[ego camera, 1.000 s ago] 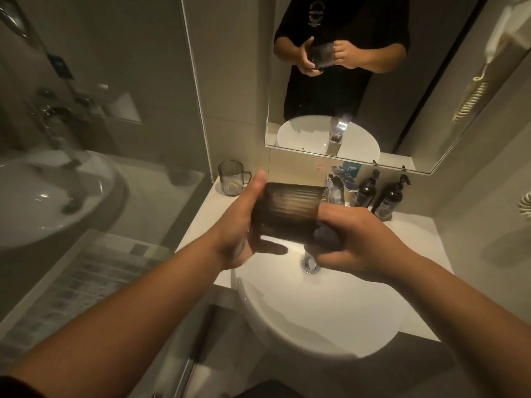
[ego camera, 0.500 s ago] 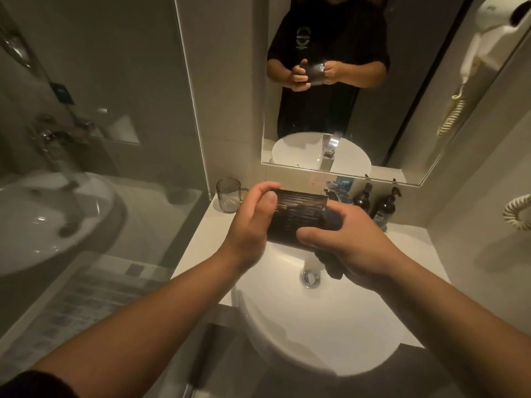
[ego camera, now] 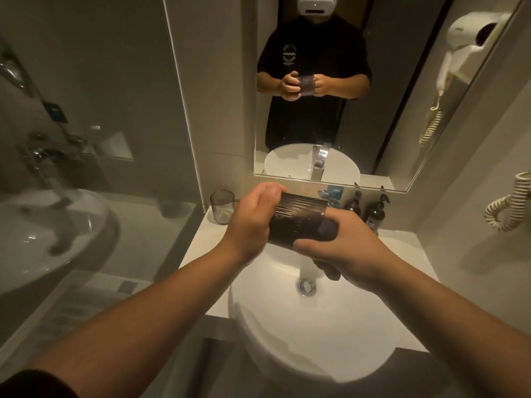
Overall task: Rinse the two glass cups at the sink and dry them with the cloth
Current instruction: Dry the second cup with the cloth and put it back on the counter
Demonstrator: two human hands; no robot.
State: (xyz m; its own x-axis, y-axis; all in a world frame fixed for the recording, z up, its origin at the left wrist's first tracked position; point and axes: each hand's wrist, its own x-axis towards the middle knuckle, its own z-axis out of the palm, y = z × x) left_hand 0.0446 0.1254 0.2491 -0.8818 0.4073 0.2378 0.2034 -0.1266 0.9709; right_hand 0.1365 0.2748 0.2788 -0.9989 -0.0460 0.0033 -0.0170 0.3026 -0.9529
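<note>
At the far left a glass shower screen (ego camera: pixel 94 173) is seen, with a pale reflection of a basin in it. Just right of the screen, at the back left corner of the white counter (ego camera: pixel 198 239), a clear glass cup with a handle (ego camera: pixel 221 206) is stood upright, apart from both hands. Next, the left hand (ego camera: pixel 253 222) is held above the back rim of the sink (ego camera: pixel 310 340); its fingers are curled round the left end of a dark ribbed glass cup (ego camera: pixel 296 222), which is held on its side in the air over the basin. The drain (ego camera: pixel 306 286) is seen below it. The right end of the ribbed cup is gripped by the right hand (ego camera: pixel 342 248), whose fingers are curled and press a dark cloth (ego camera: pixel 327 229) against the glass; a fold of the cloth is seen hanging beneath the palm. Behind the hands, two dark pump bottles (ego camera: pixel 373 214) are stood against the wall under the mirror (ego camera: pixel 402 156), in which the person and the tap are reflected. At the far right a wall hair dryer with a coiled cord (ego camera: pixel 505 208) is mounted.
</note>
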